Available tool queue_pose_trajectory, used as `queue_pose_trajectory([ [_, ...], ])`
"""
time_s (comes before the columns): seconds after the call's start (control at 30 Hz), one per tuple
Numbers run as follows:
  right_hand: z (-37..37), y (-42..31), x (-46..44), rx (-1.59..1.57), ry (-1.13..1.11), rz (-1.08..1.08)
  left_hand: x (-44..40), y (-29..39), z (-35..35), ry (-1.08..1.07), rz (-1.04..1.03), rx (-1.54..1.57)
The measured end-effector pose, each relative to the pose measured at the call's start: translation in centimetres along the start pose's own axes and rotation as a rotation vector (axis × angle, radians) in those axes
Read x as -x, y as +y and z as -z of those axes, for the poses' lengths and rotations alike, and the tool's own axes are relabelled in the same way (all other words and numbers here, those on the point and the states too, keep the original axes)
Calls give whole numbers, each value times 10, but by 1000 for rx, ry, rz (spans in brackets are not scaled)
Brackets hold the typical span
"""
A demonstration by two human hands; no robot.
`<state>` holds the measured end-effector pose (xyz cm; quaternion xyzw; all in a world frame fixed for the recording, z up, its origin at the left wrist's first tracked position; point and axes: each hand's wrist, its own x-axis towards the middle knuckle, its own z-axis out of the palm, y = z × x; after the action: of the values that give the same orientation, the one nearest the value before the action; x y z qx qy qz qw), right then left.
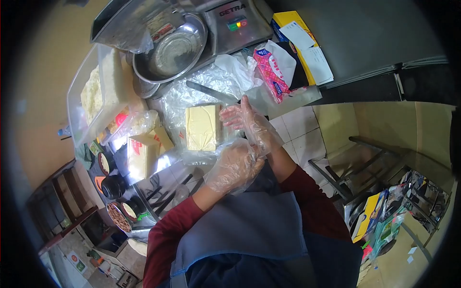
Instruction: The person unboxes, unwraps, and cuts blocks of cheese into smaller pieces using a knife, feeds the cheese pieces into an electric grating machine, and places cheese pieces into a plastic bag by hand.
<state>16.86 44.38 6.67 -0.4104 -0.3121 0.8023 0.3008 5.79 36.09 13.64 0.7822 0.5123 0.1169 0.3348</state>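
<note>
Both hands wear clear plastic gloves. My left hand (pixel 231 165) is closed at my right wrist, its fingers pinching the loose cuff of the right glove. My right hand (pixel 254 126) is held up with its fingers stretched out and apart, holding nothing. Just left of the right fingertips lies a pale yellow rectangular block (pixel 201 127), which looks like butter or cheese, on a crumpled clear plastic sheet (pixel 175 103). Above the block rests a knife (pixel 210 91), its handle end near my right fingertips.
A steel bowl (pixel 171 53) stands beside a GETRA scale (pixel 237 24). A plastic bin (pixel 79 96) of grated white food is at left, above a partly wrapped block (pixel 144 153). A pink tissue pack (pixel 271 72) and yellow box (pixel 314 48) lie at upper right.
</note>
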Motion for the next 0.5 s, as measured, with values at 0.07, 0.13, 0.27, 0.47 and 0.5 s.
queue_pose_trajectory([
  [0.07, 8, 3, -1, -20, -30, -37, -4, 1, -1, -97, 31, 21],
  [0.13, 9, 2, 4, 255, 82, 184, -2, -7, -1, -65, -30, -37],
  [0.27, 24, 16, -5, 1038, 395, 579, 1, -44, 12, 252, 35, -177],
  [0.47, 33, 59, -21, 1776, 415, 558, 26, -101, 4, 192, 673, -462],
  [0.5, 32, 58, -24, 1776, 408, 562, 26, -100, 3, 207, 566, -402],
])
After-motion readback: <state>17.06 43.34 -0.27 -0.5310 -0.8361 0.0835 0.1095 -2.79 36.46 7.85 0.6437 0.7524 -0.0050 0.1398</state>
